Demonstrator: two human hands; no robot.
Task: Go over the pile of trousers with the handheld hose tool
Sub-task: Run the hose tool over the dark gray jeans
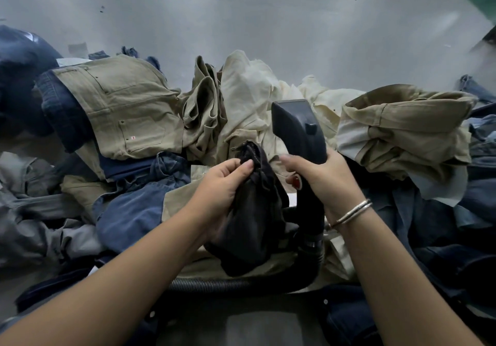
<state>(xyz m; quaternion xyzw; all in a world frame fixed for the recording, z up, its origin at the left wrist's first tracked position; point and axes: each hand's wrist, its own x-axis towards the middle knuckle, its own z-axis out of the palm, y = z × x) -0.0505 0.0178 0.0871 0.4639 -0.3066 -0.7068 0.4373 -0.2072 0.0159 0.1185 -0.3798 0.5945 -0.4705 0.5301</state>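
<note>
Right hand [323,176]: wrapped round the neck of the black hose tool [298,128], fingers curled at the front, thumb side against the handle; red nail showing near the grip. Silver bangles [351,211] on that wrist. Tool head tipped up and away, broad flat end raised over the cream garments. Ribbed black hose [214,284] running down from the handle and curving leftward along the near edge of the heap.

Left hand [222,182]: clutching a bunched black cloth [257,211], thumb and fingertips pinching its gathered top, the rest hanging down in a dark fold between the two forearms, just beside the tool handle.

Beyond the hands, pile of trousers [241,109] spread across the whole width: khaki pair [120,104] lying flat at left with pockets and rivets up, cream pair [247,90] crumpled at centre directly behind the tool head, another khaki bundle [402,128] at right. Blue denim [134,200] under and around these, darker denim [18,77] heaped at far left, grey fabric [35,211] at the lower left. Grey floor [241,18] behind the heap, scattered with small dark specks.
</note>
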